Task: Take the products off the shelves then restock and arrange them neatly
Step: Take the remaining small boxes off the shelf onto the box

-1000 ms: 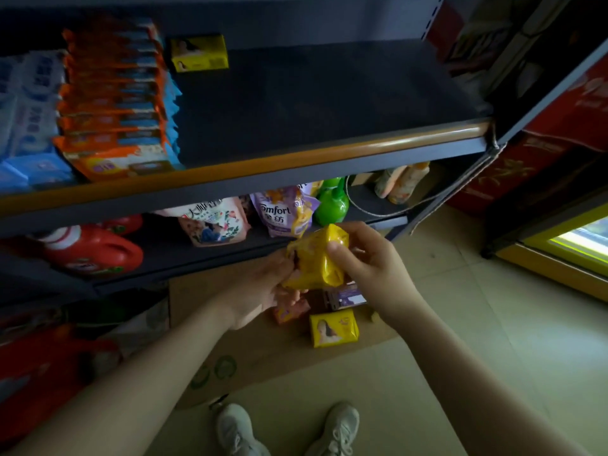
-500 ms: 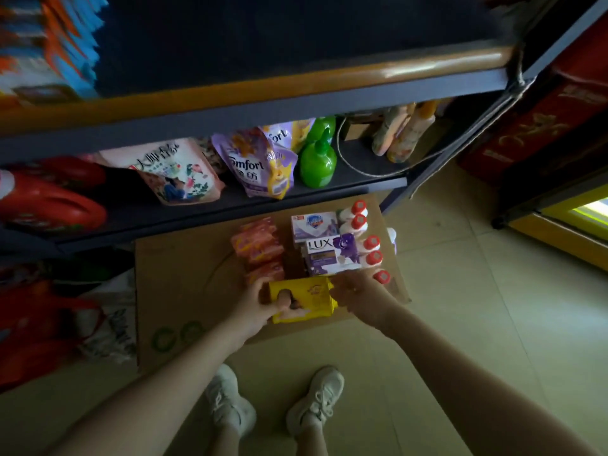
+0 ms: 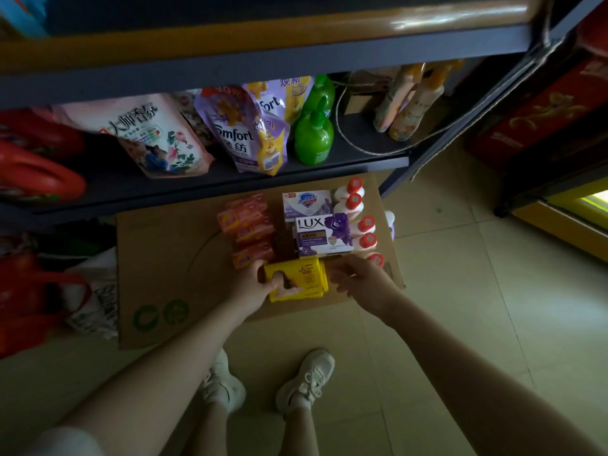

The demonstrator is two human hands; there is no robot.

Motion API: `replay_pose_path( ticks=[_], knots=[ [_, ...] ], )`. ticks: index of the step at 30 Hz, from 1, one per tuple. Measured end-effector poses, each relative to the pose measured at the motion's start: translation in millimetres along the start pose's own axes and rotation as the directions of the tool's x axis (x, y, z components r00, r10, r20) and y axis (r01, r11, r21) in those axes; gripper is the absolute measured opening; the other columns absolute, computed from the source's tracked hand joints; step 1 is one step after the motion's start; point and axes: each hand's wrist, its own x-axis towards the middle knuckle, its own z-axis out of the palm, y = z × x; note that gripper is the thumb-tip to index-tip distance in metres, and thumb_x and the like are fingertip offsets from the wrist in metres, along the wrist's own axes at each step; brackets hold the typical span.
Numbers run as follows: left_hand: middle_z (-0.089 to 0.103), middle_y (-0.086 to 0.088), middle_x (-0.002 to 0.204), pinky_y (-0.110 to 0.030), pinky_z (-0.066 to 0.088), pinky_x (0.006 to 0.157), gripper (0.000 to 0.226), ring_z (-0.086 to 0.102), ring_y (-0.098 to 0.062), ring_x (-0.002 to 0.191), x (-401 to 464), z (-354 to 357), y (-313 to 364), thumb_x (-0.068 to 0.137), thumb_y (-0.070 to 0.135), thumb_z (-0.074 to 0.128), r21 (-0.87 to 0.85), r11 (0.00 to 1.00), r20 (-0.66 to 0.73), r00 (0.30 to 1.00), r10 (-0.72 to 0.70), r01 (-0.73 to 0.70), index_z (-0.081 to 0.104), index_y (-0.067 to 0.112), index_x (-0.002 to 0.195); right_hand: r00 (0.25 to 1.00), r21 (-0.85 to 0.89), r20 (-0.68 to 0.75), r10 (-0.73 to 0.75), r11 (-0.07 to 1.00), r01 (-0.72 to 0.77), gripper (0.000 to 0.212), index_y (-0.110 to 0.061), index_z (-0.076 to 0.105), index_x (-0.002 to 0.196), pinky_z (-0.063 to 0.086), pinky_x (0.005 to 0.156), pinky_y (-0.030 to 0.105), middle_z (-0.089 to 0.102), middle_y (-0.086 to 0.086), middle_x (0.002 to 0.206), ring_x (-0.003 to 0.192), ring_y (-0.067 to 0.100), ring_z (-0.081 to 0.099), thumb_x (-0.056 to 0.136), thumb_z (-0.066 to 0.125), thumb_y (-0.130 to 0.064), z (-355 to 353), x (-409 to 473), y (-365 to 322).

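On floor cardboard (image 3: 158, 264) | left hand (image 3: 251, 284) grip pinches yellow packs (image 3: 304, 278) | right hand (image 3: 358, 281) grip: cannot tell | risk: stacked packs slide apart if lifted one-sided

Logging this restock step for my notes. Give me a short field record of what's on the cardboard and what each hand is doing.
surface: flattened cardboard on the floor
left hand: grips the yellow packs
right hand: at the right end of the yellow packs, grip unclear
behind the packs: LUX box, Safeguard box
left of boxes: orange packs
right of boxes: red-capped bottles
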Motion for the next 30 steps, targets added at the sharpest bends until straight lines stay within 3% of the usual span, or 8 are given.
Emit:
replay_pose_path(
  ticks=[5,11,13,16,19,21,25,30],
  knots=[
    [0.045,-0.009,0.137,-0.024,0.035,0.088,0.053,0.044,-0.025,0.123,-2.3,-7.7,1.6,0.091,0.025,0.057,0.042,0.999,0.007,0.999,0.032,-0.032,0.037,0.010,0.138,1.000,0.006,-0.012,0.001,1.000,-0.001,0.017,-0.005,0.061,0.105,0.041,0.062,0.015,0.062,0.004,0.090,0.075,0.014,0.057,0.091,0.053,-0.010,1.3,-2.7,-3.7],
    [0.054,-0.005,0.121,-0.025,0.044,0.078,0.040,0.056,-0.015,0.094,-24.1,-74.8,46.0,0.093,0.012,0.051,0.100,0.949,-0.095,0.946,0.309,-0.300,0.044,0.012,0.133,0.986,0.065,-0.089,-0.143,0.987,0.149,0.011,-0.017,0.061,0.097,0.047,0.069,0.023,0.060,-0.009,0.079,0.071,0.005,0.058,0.092,0.053,-0.013,-11.8,-13.4,-70.9],
    [0.056,-0.005,0.116,-0.024,0.043,0.075,0.038,0.056,-0.012,0.090,-35.0,-116.8,71.2,0.092,0.009,0.053,0.185,0.866,-0.178,0.851,0.494,-0.464,0.048,0.011,0.129,0.963,0.066,-0.113,-0.246,0.965,0.254,0.013,-0.024,0.061,0.093,0.045,0.068,0.016,0.061,-0.013,0.077,0.070,-0.002,0.057,0.092,0.054,-0.013,-17.3,-14.8,-110.1],
    [0.060,-0.007,0.110,-0.026,0.044,0.075,0.032,0.053,-0.008,0.091,-45.6,-190.8,113.8,0.090,0.016,0.050,0.506,0.612,-0.257,0.571,0.780,-0.608,0.056,0.008,0.120,0.886,0.082,-0.183,-0.427,0.891,0.446,0.018,-0.024,0.062,0.091,0.047,0.071,0.021,0.064,-0.009,0.078,0.072,0.007,0.061,0.091,0.054,-0.008,-24.4,-10.8,-175.3],
    [0.060,-0.015,0.109,-0.034,0.040,0.086,0.036,0.050,-0.023,0.099,-41.9,-260.0,152.1,0.085,0.020,0.043,0.766,0.371,-0.219,0.328,0.919,-0.526,0.058,0.004,0.114,0.775,0.046,-0.248,-0.581,0.792,0.609,0.016,-0.033,0.058,0.085,0.050,0.070,0.027,0.067,-0.003,0.075,0.070,0.015,0.063,0.088,0.052,-0.018,-25.2,1.1,-232.5],
    [0.060,-0.015,0.110,-0.040,0.043,0.084,0.036,0.050,-0.027,0.100,-36.9,-298.3,171.1,0.085,0.020,0.042,0.877,0.282,-0.198,0.244,0.950,-0.389,0.059,0.004,0.113,0.700,-0.015,-0.292,-0.651,0.735,0.677,0.013,-0.033,0.057,0.084,0.049,0.069,0.024,0.065,-0.010,0.072,0.069,0.009,0.063,0.084,0.049,-0.022,-24.7,16.9,-261.6],
    [0.061,-0.017,0.114,-0.044,0.054,0.071,0.048,0.060,-0.038,0.095,-16.9,-347.1,186.1,0.083,0.035,0.039,0.953,0.239,-0.194,0.229,0.954,-0.187,0.062,0.003,0.111,0.559,-0.168,-0.358,-0.748,0.641,0.749,0.018,-0.025,0.060,0.088,0.046,0.066,0.021,0.062,-0.015,0.073,0.069,0.006,0.059,0.088,0.053,-0.008,-27.7,63.2,-304.3],
    [0.057,-0.009,0.123,-0.037,0.050,0.072,0.067,0.059,-0.033,0.102,13.6,-356.3,175.4,0.083,0.059,0.032,0.939,0.332,-0.304,0.223,0.926,-0.096,0.057,0.010,0.122,0.384,-0.439,-0.409,-0.827,0.548,0.712,0.016,-0.010,0.067,0.097,0.041,0.067,0.024,0.069,0.010,0.092,0.080,0.021,0.061,0.087,0.056,-0.006,-30.8,125.0,-344.7]
  ],
)
